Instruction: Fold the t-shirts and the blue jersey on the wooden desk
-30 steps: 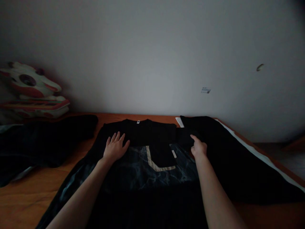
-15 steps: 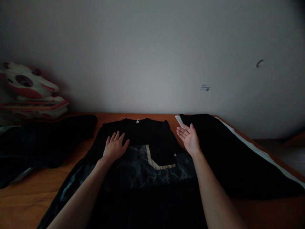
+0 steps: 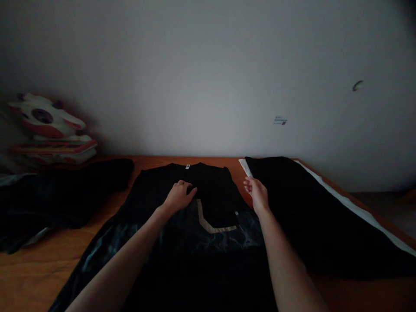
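Note:
A black long-sleeved top (image 3: 214, 182) with a marbled dark band and a pale angled strip lies spread flat, its neck label towards the wall. My left hand (image 3: 179, 196) is over its chest, palm down, fingers a little bent and thumb apart, with nothing visible in it. At the top's right side my right hand (image 3: 258, 193) is loosely curled, holding nothing that I can see. Close beside that hand lies a folded black garment (image 3: 302, 208) with white edging.
The orange-brown wooden surface (image 3: 42, 264) meets a grey wall (image 3: 195, 78). On the left rests a dark heap of clothing (image 3: 71, 190), with a cow-shaped toy keyboard (image 3: 55, 130) behind it. A small sticker (image 3: 280, 121) and a hook-like mark (image 3: 357, 86) are on the wall.
My left hand has slid right across the chest of the top, its fingers bending. My right hand has turned and its fingers have curled in. The view has shifted slightly.

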A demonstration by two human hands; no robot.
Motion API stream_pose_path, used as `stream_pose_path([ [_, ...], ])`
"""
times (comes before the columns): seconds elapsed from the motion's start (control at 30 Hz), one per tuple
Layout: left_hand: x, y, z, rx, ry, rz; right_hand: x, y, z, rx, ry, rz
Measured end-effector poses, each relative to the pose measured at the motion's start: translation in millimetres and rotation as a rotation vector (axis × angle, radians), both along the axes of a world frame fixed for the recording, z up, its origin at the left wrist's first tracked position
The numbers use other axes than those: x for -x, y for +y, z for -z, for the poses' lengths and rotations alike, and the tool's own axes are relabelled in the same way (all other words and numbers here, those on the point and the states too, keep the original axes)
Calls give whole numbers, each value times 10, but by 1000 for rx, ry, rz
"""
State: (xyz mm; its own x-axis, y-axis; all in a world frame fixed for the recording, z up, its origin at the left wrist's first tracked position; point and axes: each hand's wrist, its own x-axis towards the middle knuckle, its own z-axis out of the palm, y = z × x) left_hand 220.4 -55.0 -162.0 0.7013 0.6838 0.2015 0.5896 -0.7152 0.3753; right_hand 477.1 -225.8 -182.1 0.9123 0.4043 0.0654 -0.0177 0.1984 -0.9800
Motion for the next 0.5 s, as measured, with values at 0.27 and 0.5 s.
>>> stream_pose_path([
  [0.27, -342, -228, 55, 283, -338, -55, -2, 5, 113, 118, -360, -90],
  [0.5, -274, -157, 3, 590, -556, -145, 78, -21, 156, 261, -636, -225],
])
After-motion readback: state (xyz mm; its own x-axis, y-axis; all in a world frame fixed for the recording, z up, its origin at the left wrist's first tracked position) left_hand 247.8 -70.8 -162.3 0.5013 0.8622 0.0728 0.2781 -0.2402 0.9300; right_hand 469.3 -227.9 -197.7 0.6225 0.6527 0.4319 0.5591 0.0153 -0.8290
